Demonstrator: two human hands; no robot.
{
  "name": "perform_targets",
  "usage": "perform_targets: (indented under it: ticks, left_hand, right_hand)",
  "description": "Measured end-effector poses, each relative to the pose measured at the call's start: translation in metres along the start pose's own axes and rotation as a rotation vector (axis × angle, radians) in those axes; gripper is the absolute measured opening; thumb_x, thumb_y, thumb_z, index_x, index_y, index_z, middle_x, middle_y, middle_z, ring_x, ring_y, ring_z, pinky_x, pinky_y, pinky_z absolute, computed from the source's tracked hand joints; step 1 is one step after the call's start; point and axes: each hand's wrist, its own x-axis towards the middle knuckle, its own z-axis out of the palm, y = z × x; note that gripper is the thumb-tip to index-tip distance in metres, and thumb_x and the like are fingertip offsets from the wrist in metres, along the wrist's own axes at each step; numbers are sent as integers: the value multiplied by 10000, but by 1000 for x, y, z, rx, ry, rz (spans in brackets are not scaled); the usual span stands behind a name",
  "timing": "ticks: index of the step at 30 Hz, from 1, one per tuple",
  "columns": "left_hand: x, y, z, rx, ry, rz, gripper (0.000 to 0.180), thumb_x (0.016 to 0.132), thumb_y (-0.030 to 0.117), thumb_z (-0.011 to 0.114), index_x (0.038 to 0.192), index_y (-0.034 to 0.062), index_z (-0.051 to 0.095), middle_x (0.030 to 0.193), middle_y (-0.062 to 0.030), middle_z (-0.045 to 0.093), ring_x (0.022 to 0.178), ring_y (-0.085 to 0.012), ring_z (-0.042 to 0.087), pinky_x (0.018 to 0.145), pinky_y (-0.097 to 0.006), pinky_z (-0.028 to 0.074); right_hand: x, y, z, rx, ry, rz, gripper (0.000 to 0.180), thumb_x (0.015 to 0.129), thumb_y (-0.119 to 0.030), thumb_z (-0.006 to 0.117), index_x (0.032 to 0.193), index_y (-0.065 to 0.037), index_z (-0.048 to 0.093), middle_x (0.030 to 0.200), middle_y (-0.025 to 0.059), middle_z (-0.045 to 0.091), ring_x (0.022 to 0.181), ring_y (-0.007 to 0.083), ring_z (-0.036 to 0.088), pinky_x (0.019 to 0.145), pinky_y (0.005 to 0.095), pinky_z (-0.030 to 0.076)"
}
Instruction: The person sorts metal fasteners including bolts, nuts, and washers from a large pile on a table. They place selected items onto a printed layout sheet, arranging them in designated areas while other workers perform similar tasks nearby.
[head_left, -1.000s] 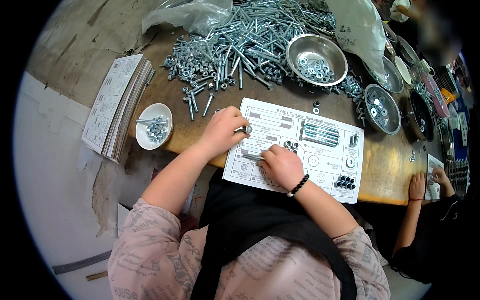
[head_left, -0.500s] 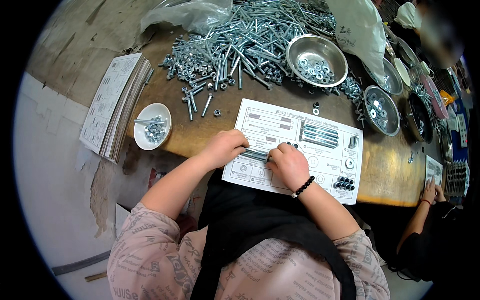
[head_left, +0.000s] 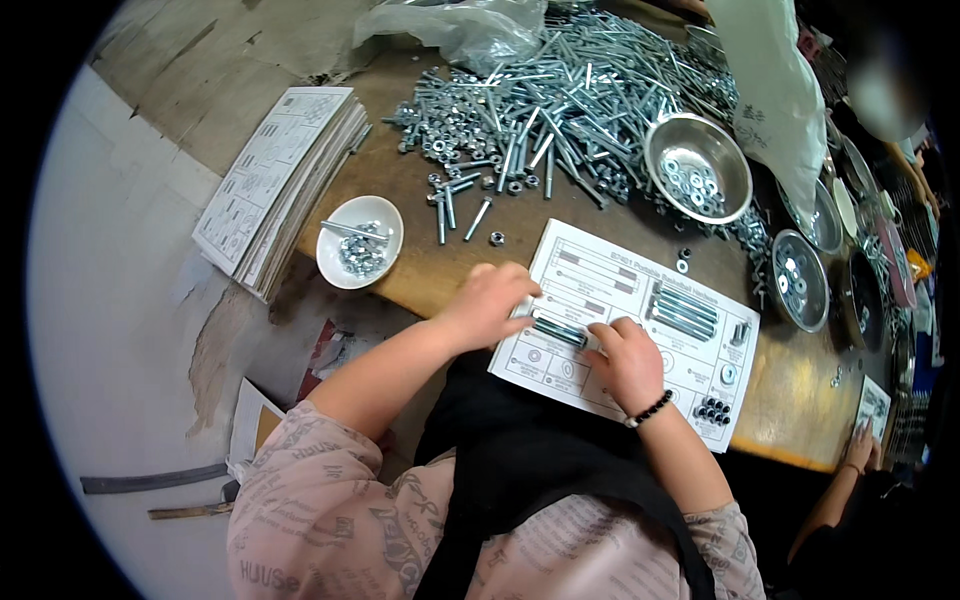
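A small row of silver bolts (head_left: 560,329) lies on a printed hardware sheet (head_left: 625,395), between my two hands. My left hand (head_left: 492,306) is at the left end of the row, thumb and forefinger apart. At the other end is my right hand (head_left: 634,368), wearing a black bead bracelet, its fingers bent but apart next to the bolt heads. Whether its fingertips touch them I cannot tell. Further right on the sheet rest longer bolts (head_left: 684,312), a washer (head_left: 728,374) and a cluster of black-topped nuts (head_left: 713,410).
A large heap of bolts and nuts (head_left: 560,100) covers the back. Left stand a white bowl (head_left: 334,262) of nuts and a paper stack (head_left: 265,175). Steel bowls (head_left: 742,190) of washers and a plastic bag (head_left: 775,100) are right. Another person's hand (head_left: 862,447) works far right.
The view has shifted, so the table things appear further right and lower. My left thumb and forefinger have spread apart, and my right fingers have eased back from the bolts.
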Motion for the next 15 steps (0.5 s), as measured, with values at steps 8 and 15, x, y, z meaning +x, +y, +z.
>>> perform_targets:
  ticks: [8, 15]
  left_hand:
    - [-54, -75, -103, 387, 205, -518, 120, 749, 145, 591, 835, 69, 629, 816, -104, 598, 798, -293, 577, 695, -379, 457]
    - [-73, -104, -101, 404, -100, -521, 182, 792, 178, 517, 846, 90, 667, 863, -131, 610, 820, -310, 581, 738, -407, 453]
  right_hand:
    - [-10, 9, -19, 95, 32, 56, 263, 683, -141, 701, 923, -80, 614, 822, 80, 556, 748, 259, 561, 628, 339, 464]
    - [-13, 13, -19, 127, 21, 93, 236, 697, -130, 694, 913, -74, 617, 814, 83, 562, 728, 261, 566, 621, 335, 467]
